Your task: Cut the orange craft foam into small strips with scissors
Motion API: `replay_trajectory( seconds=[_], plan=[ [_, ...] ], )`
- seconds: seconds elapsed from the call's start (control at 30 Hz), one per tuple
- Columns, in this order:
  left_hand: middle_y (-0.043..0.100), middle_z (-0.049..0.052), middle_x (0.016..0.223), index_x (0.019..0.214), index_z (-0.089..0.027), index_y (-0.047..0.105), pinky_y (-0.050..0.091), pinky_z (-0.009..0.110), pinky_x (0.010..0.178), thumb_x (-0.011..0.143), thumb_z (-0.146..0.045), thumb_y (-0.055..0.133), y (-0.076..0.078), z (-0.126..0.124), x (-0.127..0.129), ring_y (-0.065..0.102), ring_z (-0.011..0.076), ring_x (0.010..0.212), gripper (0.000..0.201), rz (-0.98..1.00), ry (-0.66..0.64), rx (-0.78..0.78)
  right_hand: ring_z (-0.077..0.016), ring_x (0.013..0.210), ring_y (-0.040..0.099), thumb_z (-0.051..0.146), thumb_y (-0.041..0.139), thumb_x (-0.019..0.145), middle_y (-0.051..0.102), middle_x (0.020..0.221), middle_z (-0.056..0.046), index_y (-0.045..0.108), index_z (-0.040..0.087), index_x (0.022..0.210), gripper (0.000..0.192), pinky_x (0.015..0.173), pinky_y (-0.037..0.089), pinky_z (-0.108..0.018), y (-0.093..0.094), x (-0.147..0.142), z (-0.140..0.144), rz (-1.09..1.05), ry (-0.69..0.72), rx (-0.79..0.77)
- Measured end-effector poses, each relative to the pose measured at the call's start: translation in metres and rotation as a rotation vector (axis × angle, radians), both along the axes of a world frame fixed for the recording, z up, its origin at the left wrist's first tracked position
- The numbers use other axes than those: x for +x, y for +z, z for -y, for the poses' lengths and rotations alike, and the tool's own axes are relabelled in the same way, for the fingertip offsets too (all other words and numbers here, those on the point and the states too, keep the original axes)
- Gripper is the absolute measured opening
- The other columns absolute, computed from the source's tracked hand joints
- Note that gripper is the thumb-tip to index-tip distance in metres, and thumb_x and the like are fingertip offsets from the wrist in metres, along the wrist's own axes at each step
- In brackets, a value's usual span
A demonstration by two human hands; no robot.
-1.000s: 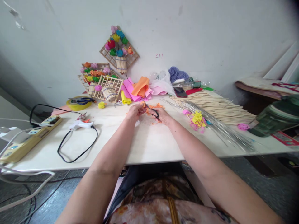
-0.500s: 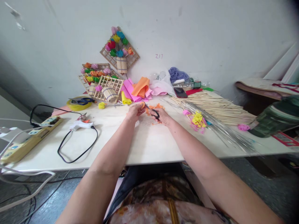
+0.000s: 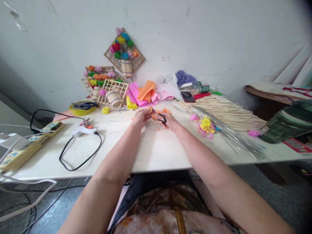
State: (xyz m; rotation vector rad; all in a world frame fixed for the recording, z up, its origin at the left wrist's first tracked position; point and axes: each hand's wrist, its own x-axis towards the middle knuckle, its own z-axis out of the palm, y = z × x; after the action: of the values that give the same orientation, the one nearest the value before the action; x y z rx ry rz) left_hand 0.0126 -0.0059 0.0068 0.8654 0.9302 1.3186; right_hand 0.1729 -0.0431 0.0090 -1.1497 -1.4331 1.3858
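Over the middle of the white table, my right hand (image 3: 170, 121) is closed through the black handles of a pair of scissors (image 3: 162, 119). The blades point up and left toward my left hand (image 3: 141, 117). That hand pinches a small piece of orange paper (image 3: 149, 110), partly hidden by its fingers, close beside the blades. Orange paper scraps (image 3: 165, 111) lie on the table behind and under the scissors. Whether the blades touch the paper, I cannot make out.
Folded orange paper (image 3: 147, 91) and pink paper lie behind my hands. Thin sticks (image 3: 224, 113) and silvery wires (image 3: 226, 138) spread out to the right, near a green bottle (image 3: 287, 123). A white glue gun (image 3: 84, 131) and power strip (image 3: 31, 146) are at left.
Both hands stay nearly in place, with the scissors and the orange paper still held. The view has shifted very slightly.
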Motion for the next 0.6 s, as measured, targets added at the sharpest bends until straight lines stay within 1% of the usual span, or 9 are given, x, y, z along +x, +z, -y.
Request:
replay_trajectory(
  seconds=[0.1,0.3,0.6],
  plan=[
    [0.073,0.004,0.078,0.078,-0.015,0.067,0.055,0.025,0.069,0.069,-0.017,0.075,0.0011,-0.0002,-0.0004,0.069,0.0129,0.068,0.013,-0.006,0.009,-0.019,-0.0039,0.032,0.037,0.038,0.064,0.093,0.047,0.048,0.008,0.059,0.016,0.080,0.026,0.030,0.023,-0.016,-0.0005,0.0001,-0.0001,0.005,0.014,0.009],
    [0.072,0.003,0.072,0.075,-0.015,0.066,0.054,0.023,0.065,0.070,-0.016,0.072,0.0024,0.0008,-0.0008,0.067,0.0117,0.064,0.007,-0.001,0.023,-0.026,-0.0041,0.032,0.037,0.039,0.066,0.092,0.046,0.048,0.008,0.057,0.016,0.078,0.028,0.030,0.022,-0.015,-0.0034,0.0001,-0.0022,0.014,0.023,0.026],
    [0.072,0.004,0.073,0.078,-0.015,0.067,0.054,0.022,0.064,0.067,-0.014,0.072,0.0012,-0.0002,0.0008,0.069,0.0133,0.068,0.012,0.016,0.022,-0.023,-0.0037,0.034,0.036,0.041,0.067,0.091,0.047,0.051,0.007,0.059,0.015,0.082,0.028,0.031,0.021,-0.015,-0.0067,-0.0005,-0.0037,-0.021,0.012,0.008]
  ],
)
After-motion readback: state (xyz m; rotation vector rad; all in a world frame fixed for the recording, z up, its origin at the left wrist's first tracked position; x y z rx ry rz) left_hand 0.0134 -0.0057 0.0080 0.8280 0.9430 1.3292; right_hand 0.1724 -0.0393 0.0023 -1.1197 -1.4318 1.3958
